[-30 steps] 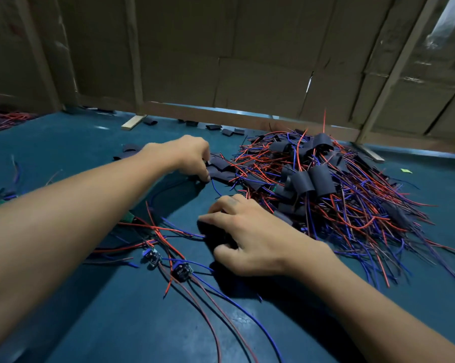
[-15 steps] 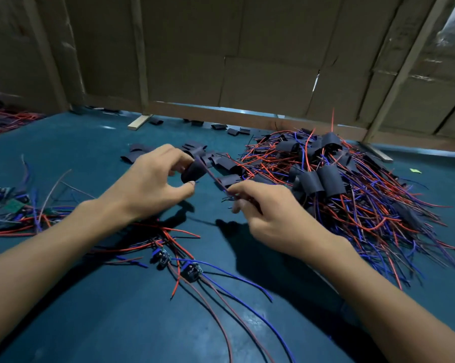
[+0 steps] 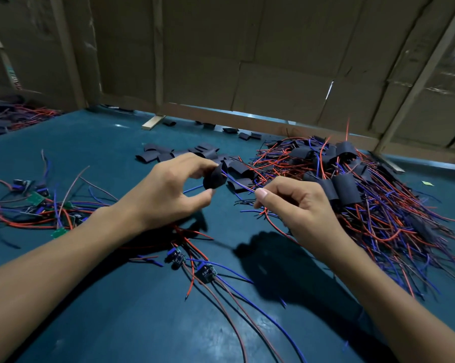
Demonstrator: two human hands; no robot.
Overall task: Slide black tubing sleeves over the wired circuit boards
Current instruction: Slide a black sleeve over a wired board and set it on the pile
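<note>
My left hand (image 3: pixel 168 195) pinches a short black tubing sleeve (image 3: pixel 214 179) between thumb and fingers, held above the blue table. My right hand (image 3: pixel 294 205) pinches the blue and red wires (image 3: pixel 240 185) of one board; the wires run through the sleeve, and a blue tip shows on its left side. That board itself is hidden in my right hand. Two bare wired circuit boards (image 3: pixel 205 273) lie on the table below my hands. Loose black sleeves (image 3: pixel 166 154) lie just beyond my left hand.
A big heap of sleeved boards with red and blue wires (image 3: pixel 357 195) fills the right side. More bare boards and wires (image 3: pixel 37 203) lie at the left. The blue table (image 3: pixel 116 310) ends at a cardboard wall (image 3: pixel 247 61) with wooden battens.
Both hands have lifted off the table and come together. The left took a sleeve, the right took a board's wires, and the wire ends now pass through the sleeve.
</note>
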